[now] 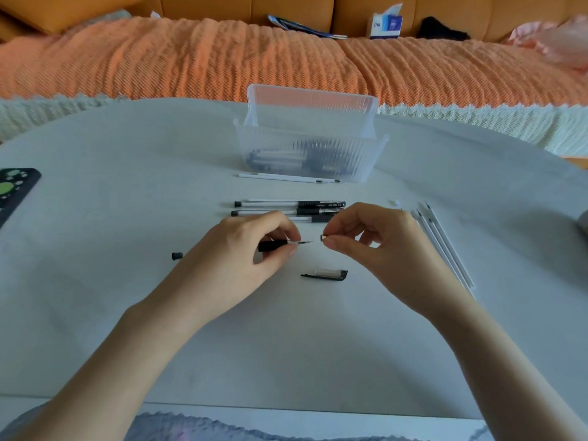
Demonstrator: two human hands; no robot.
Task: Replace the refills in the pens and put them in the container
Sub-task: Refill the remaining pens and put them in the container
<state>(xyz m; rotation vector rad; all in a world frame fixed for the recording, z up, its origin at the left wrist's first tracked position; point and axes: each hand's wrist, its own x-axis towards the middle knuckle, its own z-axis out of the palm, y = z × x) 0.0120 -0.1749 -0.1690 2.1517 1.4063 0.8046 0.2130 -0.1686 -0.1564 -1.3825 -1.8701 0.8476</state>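
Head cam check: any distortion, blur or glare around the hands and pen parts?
Head view: fisheye, the white table edge bows; soft even light, faint shadows, no glare; the left hand gripping the black-grip pen is sharp, the small tip piece pinched by the right hand barely resolves; pink fabric top right is smeared.

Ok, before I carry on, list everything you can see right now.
container: one, clear ribbed, far middle of table, dark pens inside
loose refills: two or three, white, against container's front
capped pens: three, clear and black, row at mid table
refill bundle: several, white, table's right side
pen cap: one, clear and black, nearest the viewer
dark pad: one, black with green dots, table's left edge
tissue box: one, white and blue, on sofa
open pen: one, black grip, bare point
tip piece: one, small, greyish
left hand: grips open pen
right hand: pinches tip piece
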